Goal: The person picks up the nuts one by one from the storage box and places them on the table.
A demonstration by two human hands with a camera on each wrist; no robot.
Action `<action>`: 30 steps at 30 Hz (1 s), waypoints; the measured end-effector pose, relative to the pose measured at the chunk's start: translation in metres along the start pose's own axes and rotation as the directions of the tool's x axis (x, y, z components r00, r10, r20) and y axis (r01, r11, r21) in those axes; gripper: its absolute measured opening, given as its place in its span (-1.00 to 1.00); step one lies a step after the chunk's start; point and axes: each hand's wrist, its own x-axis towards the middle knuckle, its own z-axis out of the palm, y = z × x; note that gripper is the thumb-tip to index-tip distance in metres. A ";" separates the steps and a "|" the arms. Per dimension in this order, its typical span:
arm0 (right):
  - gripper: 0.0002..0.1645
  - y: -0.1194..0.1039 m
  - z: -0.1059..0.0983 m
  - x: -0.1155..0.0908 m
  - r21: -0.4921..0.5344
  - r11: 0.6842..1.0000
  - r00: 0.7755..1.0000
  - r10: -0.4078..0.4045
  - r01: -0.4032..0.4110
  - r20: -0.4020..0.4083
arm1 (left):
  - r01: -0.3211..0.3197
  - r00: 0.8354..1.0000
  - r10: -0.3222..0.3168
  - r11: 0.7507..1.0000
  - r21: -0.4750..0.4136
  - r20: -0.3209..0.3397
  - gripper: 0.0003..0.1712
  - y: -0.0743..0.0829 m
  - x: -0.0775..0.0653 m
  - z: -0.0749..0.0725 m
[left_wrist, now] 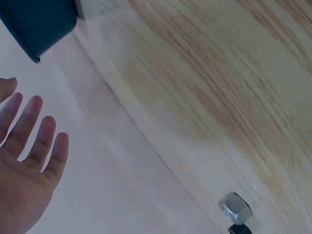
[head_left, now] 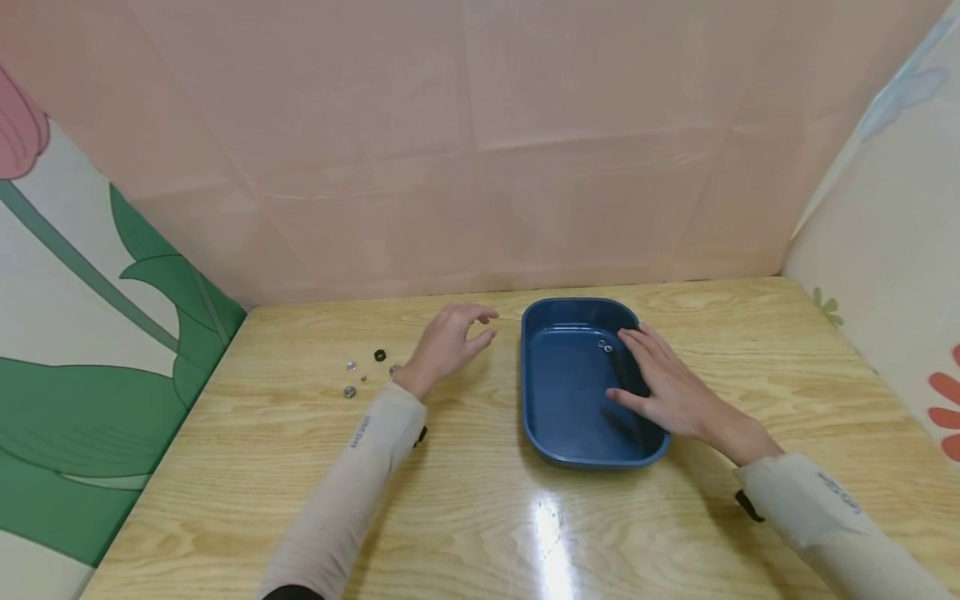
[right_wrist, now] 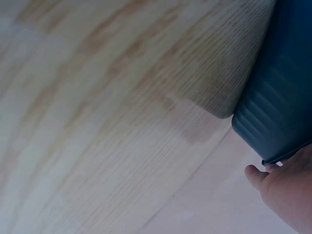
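Observation:
My left hand (head_left: 447,343) hovers above the table between the loose nuts and the blue tray (head_left: 531,400), fingers loosely bent and nothing in them. The left wrist view shows its fingers spread apart. My right hand (head_left: 667,387) lies over the tray's right rim with straight fingers reaching inside; whether it touches the rim is hard to tell. Two small metal nuts (head_left: 608,349) lie close together on the tray floor near those fingertips. Left of my left wrist are a black nut (head_left: 379,355), a silver nut (head_left: 349,392), a smaller silver piece (head_left: 352,366) and a tiny one (head_left: 363,378).
Another silver nut (head_left: 394,369) sits right beside my left wrist, partly covered by it. The wood-grain table (head_left: 465,517) ends at a pink covered wall (head_left: 480,200) behind. Printed panels stand at the left and right sides.

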 end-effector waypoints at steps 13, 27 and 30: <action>0.12 -0.001 -0.001 0.001 0.002 1.000 1.000 0.009 -0.009 0.019 | -0.036 0.999 0.036 0.999 -0.020 0.012 -0.66 0.013 0.006 0.011; 0.12 -0.002 0.000 0.001 0.002 1.000 1.000 0.003 -0.003 0.019 | -0.083 0.996 0.083 0.997 0.000 0.040 -0.67 0.027 0.013 0.017; 0.13 -0.002 0.000 0.001 0.002 1.000 1.000 -0.001 0.001 0.022 | -0.093 0.995 0.093 0.996 0.005 0.043 -0.67 0.030 0.015 0.016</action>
